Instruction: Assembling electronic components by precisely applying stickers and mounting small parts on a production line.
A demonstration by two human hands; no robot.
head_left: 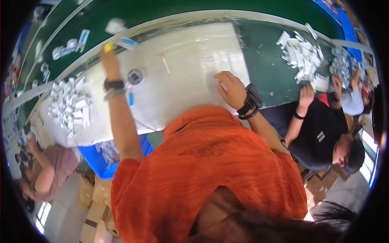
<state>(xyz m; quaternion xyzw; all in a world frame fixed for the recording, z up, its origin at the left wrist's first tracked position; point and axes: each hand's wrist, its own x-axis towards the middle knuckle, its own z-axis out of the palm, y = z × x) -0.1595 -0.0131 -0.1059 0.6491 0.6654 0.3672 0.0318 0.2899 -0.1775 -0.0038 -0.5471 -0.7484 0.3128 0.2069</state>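
Note:
My left hand [107,53] is stretched far out to the back edge of the white table sheet [190,52], a yellow cot on one fingertip and a dark band on the wrist. It touches a white and blue packet [126,42] at the rim of the green belt [170,9]; blur hides whether the fingers grip it. A blurred white piece [115,26] lies just beyond on the belt. My right hand [230,88] rests on the sheet near my body, fingers bent, holding nothing, with a black watch on the wrist.
A round metal part [135,76], a thin strip [166,65] and a small blue item [131,98] lie on the sheet. White packets are heaped at left [68,106] and far right [304,54]. A blue bin [99,158] stands below. Other people sit right [324,137] and left [48,170].

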